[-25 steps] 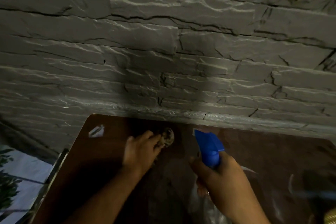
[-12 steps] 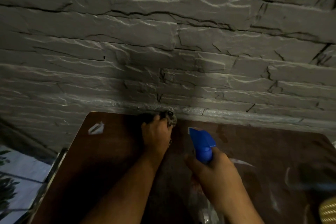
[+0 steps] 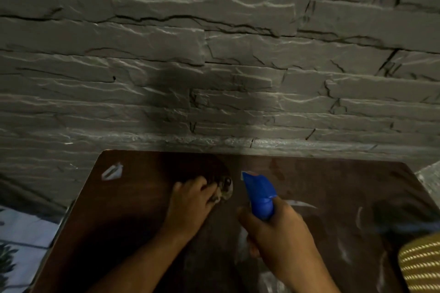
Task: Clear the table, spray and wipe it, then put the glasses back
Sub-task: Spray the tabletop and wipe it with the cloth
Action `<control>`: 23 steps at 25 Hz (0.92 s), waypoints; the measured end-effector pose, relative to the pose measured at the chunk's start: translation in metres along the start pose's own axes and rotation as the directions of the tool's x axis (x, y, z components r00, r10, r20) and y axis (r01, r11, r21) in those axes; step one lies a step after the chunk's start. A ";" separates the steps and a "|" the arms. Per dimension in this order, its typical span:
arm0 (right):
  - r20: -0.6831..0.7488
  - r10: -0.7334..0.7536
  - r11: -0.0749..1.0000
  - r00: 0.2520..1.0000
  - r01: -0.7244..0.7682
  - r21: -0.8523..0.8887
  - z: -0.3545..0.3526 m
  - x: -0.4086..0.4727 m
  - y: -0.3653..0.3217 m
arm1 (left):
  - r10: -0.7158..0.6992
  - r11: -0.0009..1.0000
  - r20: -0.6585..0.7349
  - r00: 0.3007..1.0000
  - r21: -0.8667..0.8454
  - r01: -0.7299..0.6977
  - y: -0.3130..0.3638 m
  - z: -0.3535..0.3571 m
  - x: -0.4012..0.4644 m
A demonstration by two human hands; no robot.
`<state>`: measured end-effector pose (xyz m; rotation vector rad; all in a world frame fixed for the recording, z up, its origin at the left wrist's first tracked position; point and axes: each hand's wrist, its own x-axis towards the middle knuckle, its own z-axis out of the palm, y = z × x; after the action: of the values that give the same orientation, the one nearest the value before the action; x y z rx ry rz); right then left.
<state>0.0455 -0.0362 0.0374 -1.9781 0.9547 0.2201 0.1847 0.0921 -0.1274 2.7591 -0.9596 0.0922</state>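
A dark brown table (image 3: 133, 209) stands against a grey stone wall. My left hand (image 3: 190, 200) lies on the tabletop near its middle with fingers curled round a crumpled, patterned cloth (image 3: 225, 189). My right hand (image 3: 278, 231) grips the neck of a spray bottle with a blue trigger head (image 3: 259, 191), held above the table with the nozzle pointing to the far left. The bottle's clear body shows faintly below my hand. No glasses are in view.
The grey stone wall (image 3: 214, 66) runs along the table's far edge. A small pale scrap (image 3: 112, 171) lies at the far left corner. A yellow woven thing (image 3: 421, 266) sits at the right edge. Patterned floor (image 3: 16, 245) shows at the lower left.
My left hand pushed the cloth toward the wall half a second ago and has since pulled it back toward me. My right hand has kept the spray bottle in about the same place.
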 end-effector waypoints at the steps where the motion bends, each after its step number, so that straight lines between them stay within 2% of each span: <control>1: 0.012 0.020 1.000 1.000 -0.020 -0.001 -0.001 -0.003 -0.002 | 0.059 0.998 -0.012 0.998 -0.021 -0.059 -0.006 -0.002 -0.022; 2: 0.021 0.029 1.000 0.999 -0.029 -0.003 -0.002 -0.005 -0.004 | 0.058 0.998 -0.075 0.995 0.014 -0.057 -0.021 -0.006 -0.028; 3: 0.026 0.030 1.000 0.999 -0.030 -0.006 -0.003 -0.007 -0.008 | -0.031 0.998 -0.099 0.995 0.048 0.036 -0.036 -0.013 -0.022; 5: 0.000 -0.001 1.000 1.000 0.001 0.006 -0.003 -0.005 -0.010 | -0.327 0.944 -0.127 0.936 0.008 0.331 -0.053 -0.018 0.019; 6: -0.019 -0.013 1.000 1.000 0.013 0.011 -0.003 -0.003 -0.009 | -0.395 0.917 -0.106 0.912 0.019 0.399 -0.051 -0.015 0.038; 8: -0.021 -0.013 1.000 1.000 0.013 0.015 -0.002 0.000 -0.008 | -0.307 0.952 -0.079 0.948 -0.044 0.304 -0.030 -0.004 0.036; 10: 0.000 0.004 1.000 1.000 -0.004 0.021 -0.004 -0.004 -0.005 | -0.064 0.988 -0.037 0.997 -0.140 0.058 -0.010 0.011 -0.018; 12: 0.024 0.028 1.000 0.999 -0.028 0.002 -0.008 -0.007 -0.001 | 0.055 0.992 -0.140 0.989 -0.108 -0.070 -0.024 -0.002 -0.058; 13: 0.022 0.032 0.999 0.999 -0.032 -0.019 -0.011 -0.007 -0.001 | 0.026 0.997 -0.153 0.988 -0.065 -0.036 -0.039 -0.007 -0.055; 14: 0.010 0.021 0.999 1.000 -0.021 -0.037 -0.013 -0.005 0.001 | -0.066 0.998 -0.158 0.985 -0.028 0.063 -0.052 -0.010 -0.039; 16: -0.011 -0.004 0.998 1.000 0.004 -0.062 -0.014 -0.005 0.001 | -0.360 0.933 -0.137 0.923 -0.032 0.359 -0.061 -0.013 0.007; 17: -0.022 -0.018 0.998 1.000 0.016 -0.061 -0.014 -0.005 -0.001 | -0.419 0.908 -0.060 0.906 -0.055 0.416 -0.048 -0.017 0.026; 19: -0.013 -0.015 0.999 1.000 0.015 -0.050 -0.012 -0.007 -0.003 | -0.267 0.961 -0.032 0.963 -0.081 0.264 -0.012 -0.003 0.024; 20: -0.005 -0.019 0.999 1.000 0.019 -0.046 -0.011 -0.009 -0.004 | -0.115 0.988 -0.056 0.992 -0.106 0.109 0.000 0.010 0.005; 21: -0.003 -0.021 0.999 1.000 0.021 -0.036 -0.011 -0.010 -0.004 | 0.018 0.992 -0.109 0.994 -0.119 -0.031 0.002 0.018 -0.019; 22: -0.012 -0.030 0.999 0.999 0.029 -0.027 -0.014 -0.011 -0.003 | 0.092 0.987 -0.163 0.982 -0.115 -0.112 -0.011 0.019 -0.039; 23: -0.018 -0.039 0.999 0.999 0.039 -0.025 -0.017 -0.012 -0.001 | 0.101 0.988 -0.222 0.970 -0.095 -0.124 -0.028 0.014 -0.050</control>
<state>0.0348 -0.0433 0.0540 -2.0230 0.9287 0.1928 0.1624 0.1401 -0.1526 2.5316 -1.0286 0.3418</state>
